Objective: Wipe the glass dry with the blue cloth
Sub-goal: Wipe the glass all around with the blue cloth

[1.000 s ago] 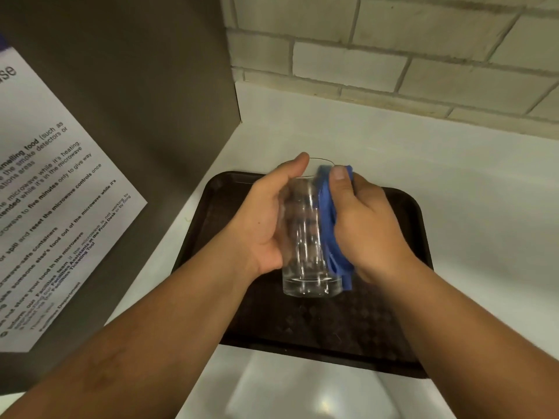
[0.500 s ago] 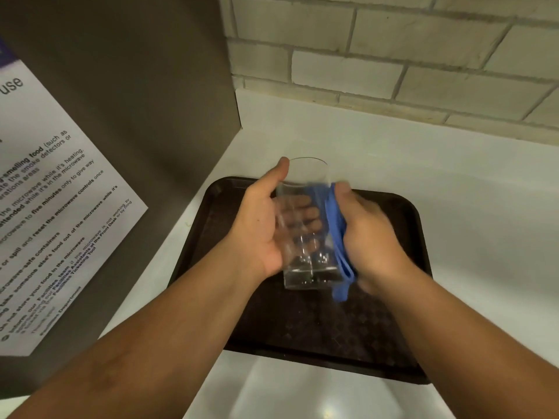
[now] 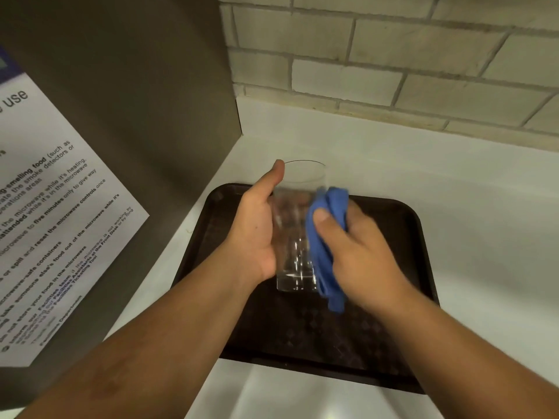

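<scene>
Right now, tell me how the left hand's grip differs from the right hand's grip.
The left hand wraps the clear drinking glass bare, thumb up near the rim; the right hand touches it only through the bunched blue cloth. The left looks sharp and steady, while the right is motion-blurred. The left holds the glass's left side, the right presses the right side. Both hold over the dark brown plastic tray.

The tray (image 3: pixel 402 237) lies on the worktop (image 3: pixel 469 213), near its back edge, where a brick wall (image 3: pixel 393 62) rises behind it. Above the tray the glass (image 3: pixel 295 237) is held upright between the hands: left hand (image 3: pixel 254 231) on its left side, right hand (image 3: pixel 360 255) pressing the cloth (image 3: pixel 326 237) against its right. A panel bearing a notice (image 3: pixel 54 213) stands left of the tray, seemingly on the worktop
</scene>
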Demonstrator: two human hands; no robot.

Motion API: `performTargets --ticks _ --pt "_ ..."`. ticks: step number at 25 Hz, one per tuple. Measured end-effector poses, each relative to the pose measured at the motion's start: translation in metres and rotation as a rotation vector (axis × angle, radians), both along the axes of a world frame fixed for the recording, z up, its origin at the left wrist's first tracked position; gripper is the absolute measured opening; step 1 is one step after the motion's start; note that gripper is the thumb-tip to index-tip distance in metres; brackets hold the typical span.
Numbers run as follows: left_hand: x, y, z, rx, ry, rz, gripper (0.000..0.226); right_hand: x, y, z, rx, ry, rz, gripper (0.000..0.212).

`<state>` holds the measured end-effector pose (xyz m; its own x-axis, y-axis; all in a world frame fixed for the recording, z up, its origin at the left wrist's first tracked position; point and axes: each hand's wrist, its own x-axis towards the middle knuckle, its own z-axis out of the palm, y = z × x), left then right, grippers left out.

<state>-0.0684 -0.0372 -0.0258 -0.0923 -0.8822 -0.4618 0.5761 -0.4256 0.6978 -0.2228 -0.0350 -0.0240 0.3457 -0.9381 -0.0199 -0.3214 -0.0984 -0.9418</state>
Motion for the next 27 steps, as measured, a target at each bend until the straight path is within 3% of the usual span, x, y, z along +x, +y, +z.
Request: performTargets --ticks 3,5,8,11,13,15,17,19,21,23,25,27 --pt "0.004 -0.004 -0.006 0.007 -0.080 0.064 0.071 0.004 0.022 -0.008 -0.200 0.015 0.089 0.029" --pt "-0.001 -0.001 -0.003 -0.062 -0.081 -0.005 0.065 0.010 0.008 -0.002 -0.219 0.024 -0.020 0.032" --pt "-0.005 0.001 0.001 -0.100 -0.011 -0.069 0.071 0.014 -0.025 0.011 0.013 -0.072 -0.211 0.045" --pt "0.000 -0.007 0.002 -0.030 -0.039 0.032 0.076 0.007 -0.017 0.004 0.198 -0.130 -0.133 0.051" --pt "0.003 -0.012 -0.002 0.048 -0.107 0.130 0.071 0.003 0.008 -0.004 0.115 -0.084 0.005 0.043" --pt "0.002 -0.011 -0.005 0.033 -0.195 0.130 0.064 0.005 0.020 -0.006 -0.097 -0.012 0.098 0.036" --pt "-0.005 -0.006 -0.003 -0.019 -0.181 0.037 0.060 0.012 0.009 0.000 -0.216 0.044 0.018 0.036" --pt "-0.010 0.000 0.005 -0.036 -0.102 -0.053 0.072 0.015 -0.015 0.009 -0.086 0.010 -0.159 0.034" --pt "-0.009 -0.001 0.009 -0.019 -0.065 -0.022 0.082 0.008 -0.026 0.011 0.094 -0.078 -0.198 0.045" --pt "-0.005 -0.007 0.009 0.036 -0.059 0.062 0.079 -0.001 -0.009 0.006 0.123 -0.066 -0.063 0.038" --pt "-0.001 -0.010 0.007 0.079 -0.125 0.141 0.072 -0.003 0.020 0.001 -0.030 -0.019 0.127 0.026" --pt "0.000 -0.010 0.004 0.086 -0.217 0.147 0.072 0.000 0.026 -0.004 -0.205 0.002 0.155 0.027"
